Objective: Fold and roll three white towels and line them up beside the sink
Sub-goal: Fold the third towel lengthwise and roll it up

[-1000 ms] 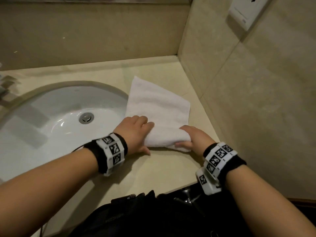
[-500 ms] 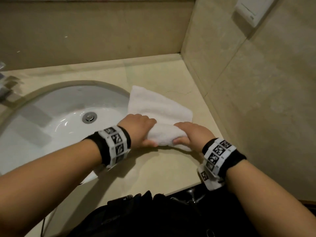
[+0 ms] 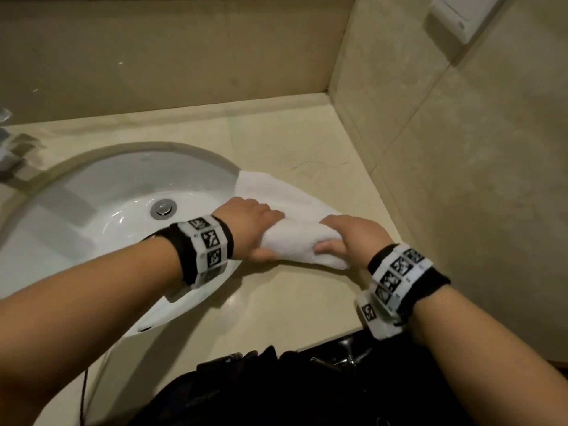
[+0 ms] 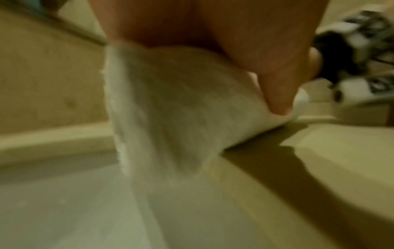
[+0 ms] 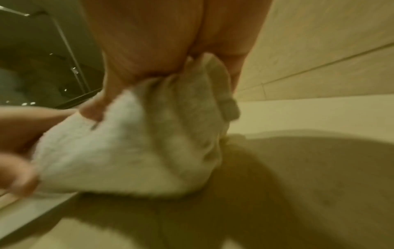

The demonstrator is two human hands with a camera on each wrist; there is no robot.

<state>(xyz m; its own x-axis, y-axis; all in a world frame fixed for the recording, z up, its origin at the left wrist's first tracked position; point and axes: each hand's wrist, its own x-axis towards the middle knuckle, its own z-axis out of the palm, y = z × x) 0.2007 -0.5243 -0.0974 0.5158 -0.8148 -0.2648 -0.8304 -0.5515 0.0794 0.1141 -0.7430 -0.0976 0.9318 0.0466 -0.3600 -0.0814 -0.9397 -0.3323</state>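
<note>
One white towel lies on the beige counter just right of the sink, its near part wound into a thick roll. My left hand grips the roll's left end, thumb underneath. My right hand grips the right end the same way. The flat, unrolled tail stretches away toward the sink rim. The left wrist view shows the towel under my thumb. In the right wrist view the roll's spiral end sits under my palm. No other towels are visible.
The oval white basin has a metal drain in the middle. A tiled wall closes the counter on the right, with a white socket plate high up. Dark clothing lies below the counter's front edge.
Both hands have rolled the towel away from me, so the roll is thicker and the flat tail much shorter. The hands now sit farther from the counter's front edge.
</note>
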